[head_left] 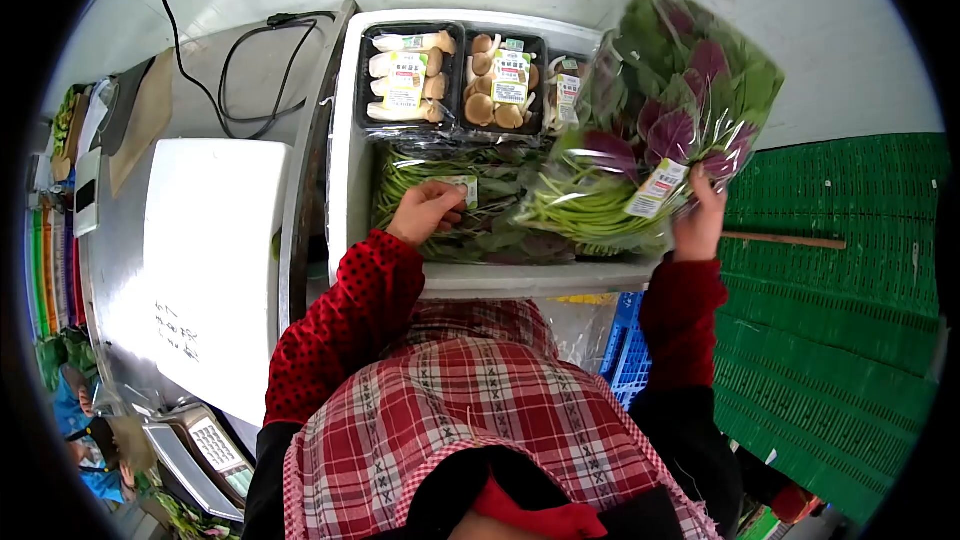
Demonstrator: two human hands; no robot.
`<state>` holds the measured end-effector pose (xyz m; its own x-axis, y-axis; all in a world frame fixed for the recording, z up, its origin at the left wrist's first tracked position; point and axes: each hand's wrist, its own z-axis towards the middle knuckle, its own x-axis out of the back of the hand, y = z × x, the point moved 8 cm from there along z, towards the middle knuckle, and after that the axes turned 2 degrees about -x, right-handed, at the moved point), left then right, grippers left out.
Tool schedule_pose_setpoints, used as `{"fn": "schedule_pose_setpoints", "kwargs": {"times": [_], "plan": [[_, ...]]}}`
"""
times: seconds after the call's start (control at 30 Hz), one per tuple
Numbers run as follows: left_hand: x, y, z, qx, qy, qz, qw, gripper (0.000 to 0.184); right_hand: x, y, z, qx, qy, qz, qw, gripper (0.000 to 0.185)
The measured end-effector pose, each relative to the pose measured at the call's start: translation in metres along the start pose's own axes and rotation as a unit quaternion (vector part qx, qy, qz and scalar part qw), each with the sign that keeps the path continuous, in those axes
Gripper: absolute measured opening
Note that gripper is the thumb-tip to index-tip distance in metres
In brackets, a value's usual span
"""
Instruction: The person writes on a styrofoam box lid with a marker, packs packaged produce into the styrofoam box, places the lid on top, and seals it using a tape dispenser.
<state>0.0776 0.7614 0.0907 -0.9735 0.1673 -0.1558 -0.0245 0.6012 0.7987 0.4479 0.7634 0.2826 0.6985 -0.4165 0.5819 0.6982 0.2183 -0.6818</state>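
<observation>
In box (pixel 345 175): mushrooms (pixel 497 80), greens (pixel 400 168); not fully in: bag (pixel 608 195), gripped by right hand (pixel 702 222); left hand (pixel 424 214) at label (pixel 468 184), grip unclear.

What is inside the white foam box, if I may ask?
The foam box shows three mushroom packs and, nearer, bagged greens. The held bag of leaves, in the right hand, hides much of the right end; what lies beneath cannot be fully seen.

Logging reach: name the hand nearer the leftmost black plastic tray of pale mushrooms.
Left. The left hand is just in front of the black tray, at bagged greens; the right hand is farther right, holding clear-bagged purple-green leaves.
</observation>
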Motion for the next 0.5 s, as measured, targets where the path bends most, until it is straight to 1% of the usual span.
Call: {"fn": "schedule_pose_setpoints", "kwargs": {"times": [0.03, 0.07, 0.13, 0.17, 0.2, 0.27, 0.3, 0.33, 0.37, 0.4, 0.5], "plan": [[-0.001, 0.000, 0.001, 0.002, -0.005, 0.011, 1.000, 0.045, 0.004, 0.016, 0.015, -0.092, -0.023, 0.183, 0.978, 0.024], [-0.003, 0.001, 0.002, 0.003, -0.010, 0.022, 1.000, 0.044, 0.003, 0.017, 0.031, -0.180, -0.043, 0.358, 0.915, 0.026], [-0.003, 0.002, 0.003, 0.001, -0.006, 0.023, 1.000, 0.042, -0.001, -0.032, 0.060, -0.164, -0.199, 0.256, 0.932, 0.027], [-0.002, 0.002, 0.003, -0.002, -0.002, 0.024, 1.000, 0.041, -0.015, -0.027, 0.069, -0.173, -0.327, 0.202, 0.907, 0.032], [0.000, -0.004, 0.006, -0.001, -0.004, 0.026, 1.000, 0.041, -0.032, -0.043, 0.071, -0.194, -0.425, 0.154, 0.871, 0.039], [0.003, -0.014, 0.017, -0.021, -0.028, 0.004, 0.999, 0.039, -0.073, -0.052, 0.062, -0.186, -0.539, 0.145, 0.809, 0.045], [0.004, -0.010, 0.013, 0.012, -0.012, 0.021, 1.000, 0.037, -0.095, -0.042, 0.055, -0.151, -0.583, 0.091, 0.793, 0.047], [0.003, -0.005, 0.010, 0.010, -0.009, 0.020, 1.000, 0.037, -0.118, -0.025, 0.044, -0.112, -0.626, 0.037, 0.771, 0.050], [0.005, -0.003, 0.007, 0.011, 0.000, 0.022, 1.000, 0.036, -0.137, -0.010, 0.035, -0.104, -0.654, -0.010, 0.750, 0.052], [0.007, -0.002, 0.004, 0.012, 0.010, 0.023, 1.000, 0.035, -0.156, 0.015, 0.023, -0.115, -0.664, -0.011, 0.739, 0.053], [0.009, -0.002, 0.001, 0.004, 0.015, 0.031, 0.999, 0.034, -0.169, 0.018, 0.020, -0.107, -0.665, -0.023, 0.739, 0.050]]}}
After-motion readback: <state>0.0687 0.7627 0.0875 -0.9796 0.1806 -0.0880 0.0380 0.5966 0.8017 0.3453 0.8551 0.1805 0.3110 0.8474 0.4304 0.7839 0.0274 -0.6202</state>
